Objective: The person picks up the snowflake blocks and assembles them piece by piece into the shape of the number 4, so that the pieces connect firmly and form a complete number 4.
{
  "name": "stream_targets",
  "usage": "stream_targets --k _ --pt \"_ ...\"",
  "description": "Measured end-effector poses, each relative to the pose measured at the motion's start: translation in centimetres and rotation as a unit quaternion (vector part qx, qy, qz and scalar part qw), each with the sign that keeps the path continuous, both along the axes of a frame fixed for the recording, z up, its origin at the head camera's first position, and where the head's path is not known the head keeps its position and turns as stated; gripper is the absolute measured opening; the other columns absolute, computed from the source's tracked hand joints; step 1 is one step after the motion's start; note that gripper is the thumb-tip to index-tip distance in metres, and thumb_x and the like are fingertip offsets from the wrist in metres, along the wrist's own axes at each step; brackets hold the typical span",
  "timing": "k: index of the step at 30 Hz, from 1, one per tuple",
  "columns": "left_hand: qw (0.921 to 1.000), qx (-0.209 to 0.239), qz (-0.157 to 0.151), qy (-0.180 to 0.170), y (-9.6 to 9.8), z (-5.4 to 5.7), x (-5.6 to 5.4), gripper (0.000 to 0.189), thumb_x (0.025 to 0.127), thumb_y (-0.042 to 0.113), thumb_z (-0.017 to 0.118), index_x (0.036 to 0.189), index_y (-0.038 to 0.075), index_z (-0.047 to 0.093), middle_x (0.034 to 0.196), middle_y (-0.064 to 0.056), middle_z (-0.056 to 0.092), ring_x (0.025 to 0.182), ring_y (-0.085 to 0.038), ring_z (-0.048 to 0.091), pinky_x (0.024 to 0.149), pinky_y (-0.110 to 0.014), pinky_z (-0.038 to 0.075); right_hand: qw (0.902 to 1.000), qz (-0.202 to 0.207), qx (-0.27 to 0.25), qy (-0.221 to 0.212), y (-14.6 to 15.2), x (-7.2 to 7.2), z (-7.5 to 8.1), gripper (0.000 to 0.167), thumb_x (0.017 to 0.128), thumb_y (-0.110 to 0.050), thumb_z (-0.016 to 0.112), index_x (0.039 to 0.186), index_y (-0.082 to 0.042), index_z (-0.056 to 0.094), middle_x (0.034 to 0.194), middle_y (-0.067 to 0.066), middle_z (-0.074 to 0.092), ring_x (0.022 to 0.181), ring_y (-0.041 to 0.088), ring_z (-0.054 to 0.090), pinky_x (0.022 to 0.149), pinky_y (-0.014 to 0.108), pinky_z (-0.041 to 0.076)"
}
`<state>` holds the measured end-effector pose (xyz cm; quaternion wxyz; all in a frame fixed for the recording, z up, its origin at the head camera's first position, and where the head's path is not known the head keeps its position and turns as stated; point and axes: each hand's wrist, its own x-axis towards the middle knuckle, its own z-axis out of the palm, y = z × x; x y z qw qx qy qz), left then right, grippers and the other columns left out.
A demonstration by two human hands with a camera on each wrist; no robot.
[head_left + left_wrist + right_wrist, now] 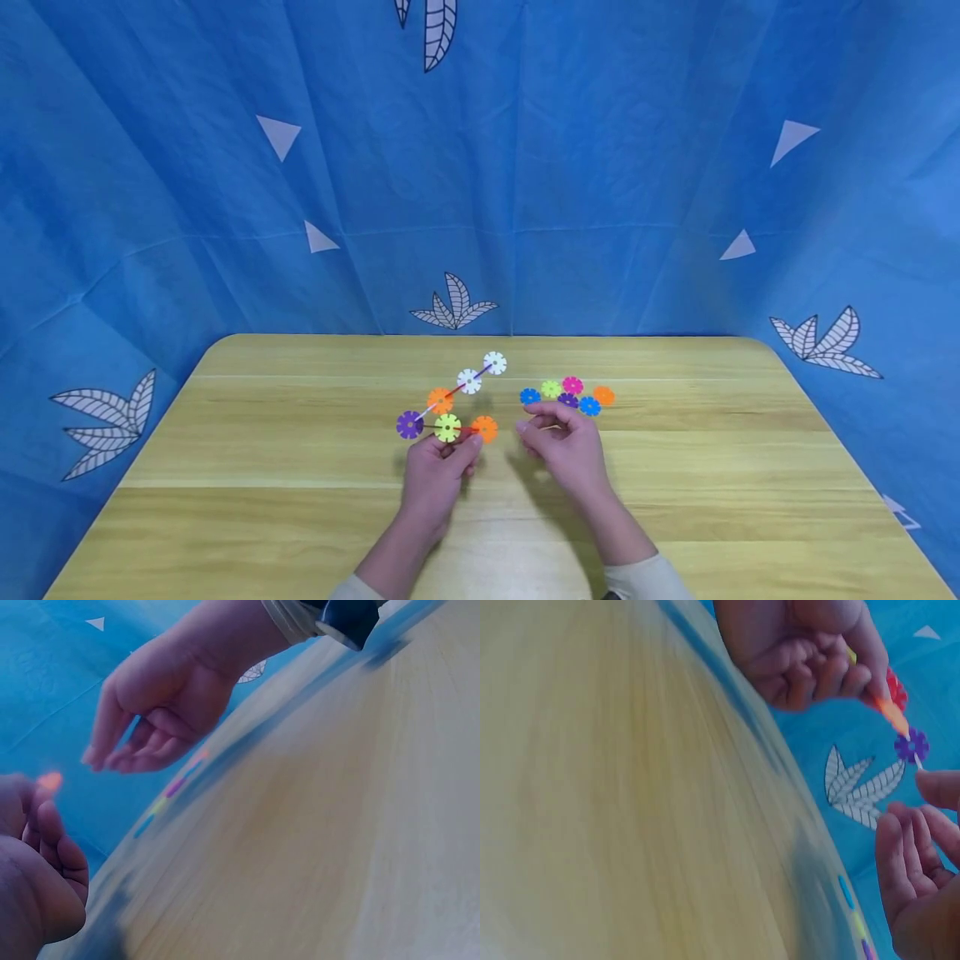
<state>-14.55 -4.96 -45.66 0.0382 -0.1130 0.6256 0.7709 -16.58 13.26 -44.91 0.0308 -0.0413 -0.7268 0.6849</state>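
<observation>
Over the tabletop, I see the disc chain, its orange end disc pinched by my left hand. My right hand is loosely bent, seemingly with nothing in it. The chain is probably light and stiff; I'd hold it near a joint so nothing pops.
</observation>
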Motion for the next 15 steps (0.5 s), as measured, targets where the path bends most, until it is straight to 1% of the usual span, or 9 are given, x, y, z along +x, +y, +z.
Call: stream_targets --k 2,6,11,15 --pt "1.0000 0.000 0.001 -0.001 -0.1 0.0 0.0 0.018 0.086 0.010 0.078 0.099 -0.001 0.071 0.088 -0.023 0.067 0.067 -0.017 0.058 0.060 -0.024 0.054 0.9990 -0.016 0.041 0.005 0.4 -0.3 -0.2 0.032 0.082 -0.006 0.083 0.111 -0.001 0.072 0.086 0.011 0.066 0.066 0.029 0.065 0.059 0.032 0.058" --pt "1.0000 0.004 0.003 0.004 -0.2 0.0 0.0 0.019 0.085 0.009 0.078 0.098 -0.002 0.071 0.087 -0.022 0.067 0.066 -0.017 0.058 0.060 -0.023 0.054 0.9932 -0.039 0.109 0.008 1.1 -0.9 -0.6 0.037 0.079 -0.012 0.086 0.113 -0.005 0.073 0.084 0.008 0.064 0.065 0.022 0.061 0.054 0.025 0.052" --pt "0.9999 0.012 0.004 0.011 -0.3 0.1 -0.1 0.018 0.085 0.008 0.078 0.098 -0.003 0.070 0.088 -0.023 0.067 0.066 -0.015 0.058 0.060 -0.023 0.054 0.9855 -0.052 0.161 0.014 1.3 -1.7 -1.2 0.043 0.076 -0.015 0.089 0.115 -0.007 0.072 0.080 0.007 0.060 0.064 0.021 0.056 0.055 0.025 0.050" --pt "0.9998 0.018 0.007 0.006 -0.4 0.2 -0.1 0.018 0.085 0.007 0.078 0.098 -0.002 0.071 0.089 -0.023 0.067 0.066 -0.015 0.058 0.060 -0.022 0.054 0.9817 -0.046 0.184 0.021 1.3 -2.2 -1.6 0.047 0.076 -0.015 0.089 0.119 -0.008 0.071 0.074 0.005 0.058 0.061 0.020 0.053 0.054 0.026 0.047"
